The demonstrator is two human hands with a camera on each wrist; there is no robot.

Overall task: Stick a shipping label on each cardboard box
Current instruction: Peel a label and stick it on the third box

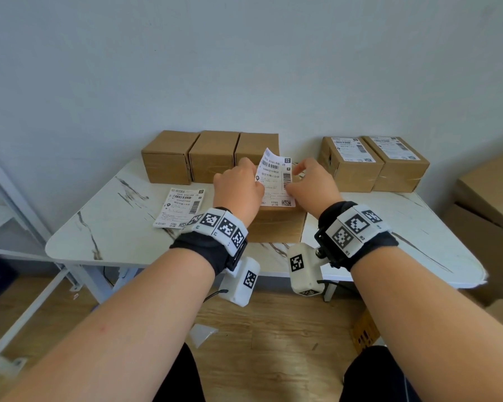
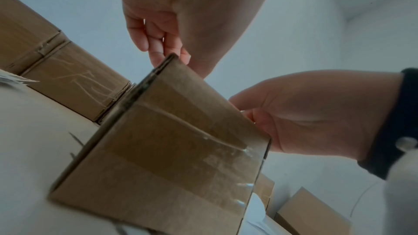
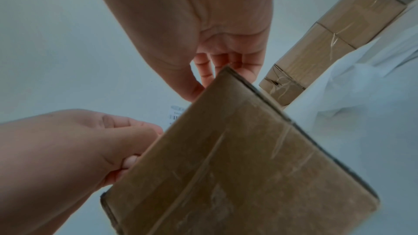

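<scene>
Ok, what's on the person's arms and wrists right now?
Both forearms are bare. Each wrist has a black fabric band topped by white blocks printed with black square fiducial markers. A white camera housing, also marker-tagged, hangs under each wrist, with a thin black cable trailing from the left one.

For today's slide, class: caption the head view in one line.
Both hands, left hand and right hand, lay a shipping label onto the front cardboard box.

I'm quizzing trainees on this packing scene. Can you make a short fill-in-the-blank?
1. Both hands hold a shipping label over the nearest ___.
2. The unlabelled boxes in the back row number ___.
3. The two boxes at the right already carry ___.
4. Spare labels lie on the ___.

Missing words: box; three; labels; table
</scene>
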